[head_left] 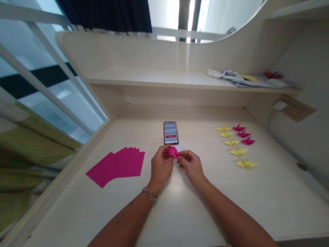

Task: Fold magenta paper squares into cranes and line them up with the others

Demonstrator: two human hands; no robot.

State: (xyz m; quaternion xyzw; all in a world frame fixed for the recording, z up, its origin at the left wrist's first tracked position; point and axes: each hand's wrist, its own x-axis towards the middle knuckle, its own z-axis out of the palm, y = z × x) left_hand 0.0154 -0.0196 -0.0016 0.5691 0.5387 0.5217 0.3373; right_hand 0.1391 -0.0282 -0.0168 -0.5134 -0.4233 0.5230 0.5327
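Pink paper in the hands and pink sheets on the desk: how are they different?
The pink paper is folded small; the pink sheets are flat, bigger. The left hand and right hand pinch the pink paper; the pink sheets lie fanned on the desk. Both are pink.

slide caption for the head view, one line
Left hand and right hand pinch a folded pink paper at the desk, near origami figures.

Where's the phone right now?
In the head view, the phone lies flat near the middle of the desk, just beyond the pink folded paper pinched between the left hand and right hand.
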